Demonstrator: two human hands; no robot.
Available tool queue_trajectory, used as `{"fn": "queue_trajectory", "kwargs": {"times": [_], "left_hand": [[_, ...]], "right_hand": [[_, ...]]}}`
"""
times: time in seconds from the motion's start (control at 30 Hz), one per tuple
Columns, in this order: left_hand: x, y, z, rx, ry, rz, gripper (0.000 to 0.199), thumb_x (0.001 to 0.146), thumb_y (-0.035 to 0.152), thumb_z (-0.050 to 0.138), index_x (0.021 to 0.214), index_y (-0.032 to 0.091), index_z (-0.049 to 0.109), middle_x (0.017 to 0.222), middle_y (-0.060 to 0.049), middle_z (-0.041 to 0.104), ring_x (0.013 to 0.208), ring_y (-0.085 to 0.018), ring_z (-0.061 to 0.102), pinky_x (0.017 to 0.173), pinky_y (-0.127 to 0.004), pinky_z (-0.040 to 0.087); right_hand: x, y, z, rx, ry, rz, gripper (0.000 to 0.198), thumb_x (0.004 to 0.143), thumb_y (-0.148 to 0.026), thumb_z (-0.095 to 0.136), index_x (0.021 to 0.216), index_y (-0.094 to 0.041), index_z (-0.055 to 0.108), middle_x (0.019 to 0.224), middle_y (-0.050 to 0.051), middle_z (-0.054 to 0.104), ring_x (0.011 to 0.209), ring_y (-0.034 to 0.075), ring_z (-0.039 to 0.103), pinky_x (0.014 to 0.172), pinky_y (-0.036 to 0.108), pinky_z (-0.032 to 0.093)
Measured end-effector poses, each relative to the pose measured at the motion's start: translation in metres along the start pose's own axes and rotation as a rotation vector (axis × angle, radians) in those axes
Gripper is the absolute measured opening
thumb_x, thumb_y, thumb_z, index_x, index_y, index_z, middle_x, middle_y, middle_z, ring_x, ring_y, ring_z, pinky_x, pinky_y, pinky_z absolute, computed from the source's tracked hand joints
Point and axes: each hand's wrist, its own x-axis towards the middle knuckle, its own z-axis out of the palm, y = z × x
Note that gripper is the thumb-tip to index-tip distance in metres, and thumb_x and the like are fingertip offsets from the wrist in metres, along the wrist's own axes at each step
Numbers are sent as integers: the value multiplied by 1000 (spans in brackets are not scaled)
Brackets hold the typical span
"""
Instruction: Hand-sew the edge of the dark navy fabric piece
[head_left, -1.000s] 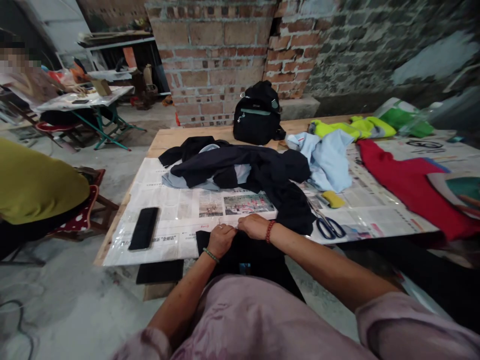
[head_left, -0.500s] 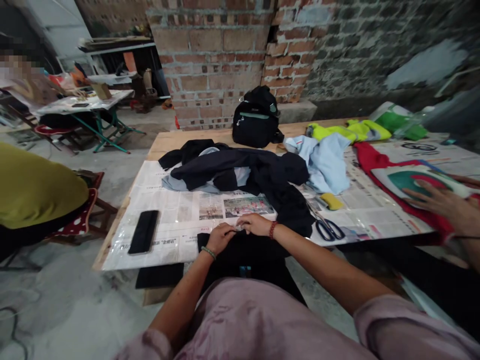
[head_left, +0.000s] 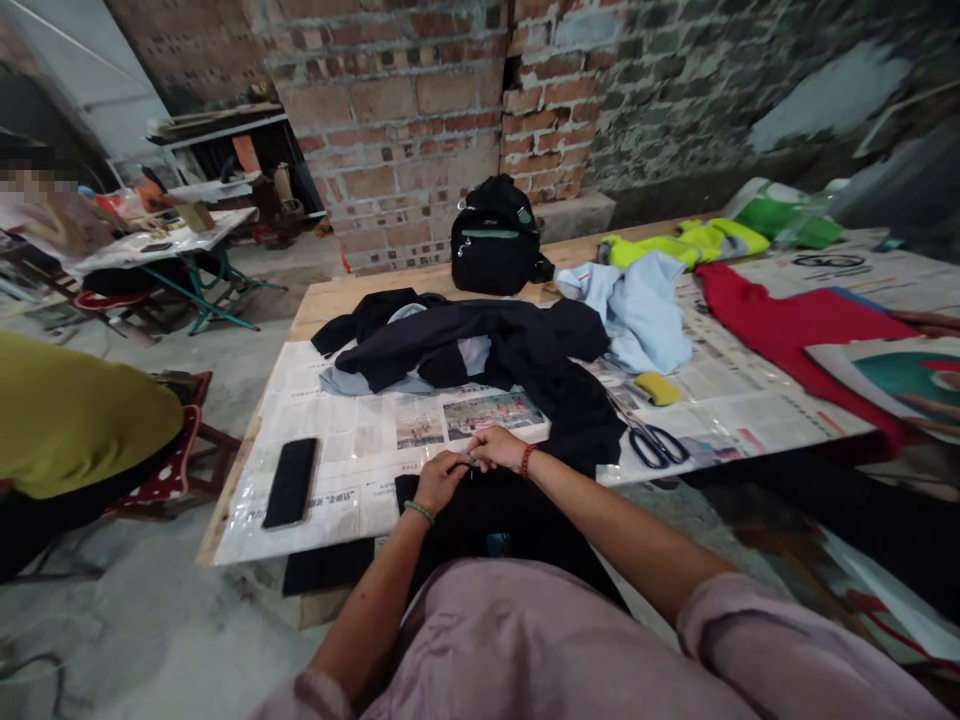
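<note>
Close together at the table's near edge, my left hand point(head_left: 441, 482) and my right hand point(head_left: 498, 450) pinch the edge of a black cloth point(head_left: 487, 515). The cloth hangs over my lap. Anything small between the fingertips cannot be made out. Beyond my hands lies a heap of dark clothing point(head_left: 495, 335), with black fabric trailing toward my right forearm. A pair of scissors point(head_left: 657, 443) rests right of that fabric, near a yellow piece point(head_left: 658, 388).
Newspaper point(head_left: 352, 430) under clear plastic covers the table. A black phone point(head_left: 291, 482) lies left; a black backpack point(head_left: 495, 240) stands behind. Light-blue cloth point(head_left: 651, 320), neon-yellow cloth point(head_left: 682, 245) and red cloth point(head_left: 795, 330) lie right. A person in olive point(head_left: 82, 415) sits left.
My view has shifted slightly. My hands stay together at the black cloth, the right fingers more closed. At right, the co-worker's hand and the patterned green-and-white piece have moved toward the right edge.
</note>
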Motion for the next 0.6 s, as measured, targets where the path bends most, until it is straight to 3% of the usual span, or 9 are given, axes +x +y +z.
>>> {"fn": "queue_trajectory", "kwargs": {"times": [0.1,0.17,0.3,0.4,0.5,0.6], "left_hand": [[1,0,0,6,21,-16,12,75,16,54,80,20,64,78,-1,64,75,-12,58,73,-26,47],[1,-1,0,0,41,-33,11,75,18,54,80,19,64,78,-1,63,75,-13,58,72,-27,47],[2,-2,-1,-24,71,-70,12,76,25,55,78,19,64,77,-1,64,74,-13,58,73,-28,47],[3,-3,-1,-38,83,-92,13,75,27,55,75,18,65,76,-1,64,73,-13,58,73,-28,47],[3,-2,-1,-42,89,-99,14,75,28,55,72,19,65,73,-1,64,71,-13,58,71,-27,47],[4,1,-1,-42,90,-110,15,75,28,54,69,18,64,71,0,64,69,-13,57,70,-27,47]], "right_hand": [[1,-1,0,-94,-48,19,6,68,-10,53,71,-13,57,37,-6,49,33,5,44,34,13,28],[2,-3,-3,-153,22,0,14,70,-11,51,81,-13,60,43,-4,53,36,6,46,37,14,32],[-9,-6,-13,-225,439,-322,31,73,-9,42,99,-17,58,84,3,63,57,8,56,57,20,44],[-30,4,-14,-292,653,-524,23,75,-15,42,90,-17,59,88,4,61,66,11,55,64,23,44],[-48,25,-1,-371,564,-577,15,76,-17,45,79,-18,59,74,2,59,64,12,53,64,23,43],[-52,42,17,-487,416,-553,11,74,-16,49,81,-17,58,77,2,58,68,11,53,65,22,42]]}}
